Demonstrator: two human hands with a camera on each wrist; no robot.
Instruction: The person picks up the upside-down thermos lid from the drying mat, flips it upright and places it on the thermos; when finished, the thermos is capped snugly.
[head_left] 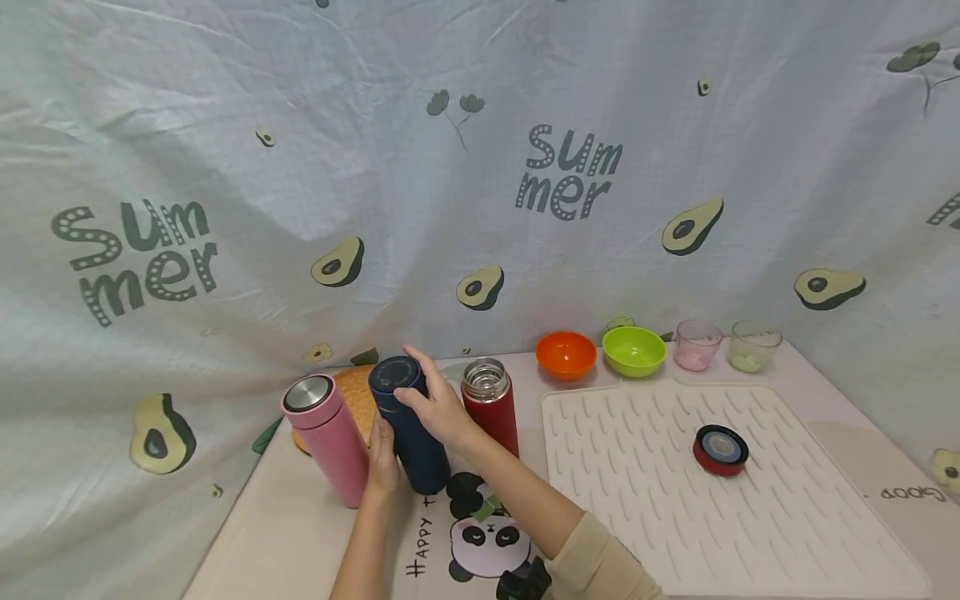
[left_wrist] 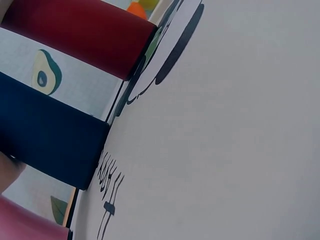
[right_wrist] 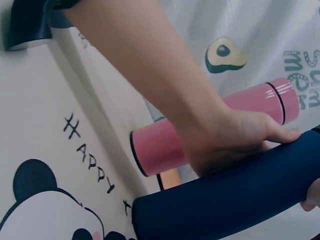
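Observation:
A navy blue thermos flask (head_left: 420,450) stands on the table with its dark lid (head_left: 396,375) on top. Around its body, on the left side, my left hand (head_left: 385,460) holds it; the far fingers are hidden behind the flask. My right hand (head_left: 444,410) grips the lid, thumb at the near edge and fingers at the far side. To the left stands a pink thermos flask (head_left: 339,454) with a steel-topped lid. Right of the navy flask is a red thermos flask (head_left: 497,417), its steel mouth uncovered. In the left wrist view, the navy flask's base (left_wrist: 80,150) meets the table.
A red-rimmed lid (head_left: 720,450) lies on the cream ridged mat (head_left: 615,517) at right. Behind the mat stand an orange bowl (head_left: 566,356), a green bowl (head_left: 633,352) and two glass cups (head_left: 697,345). A round tan board (head_left: 356,392) sits behind the flasks. A patterned curtain (head_left: 420,208) hangs behind.

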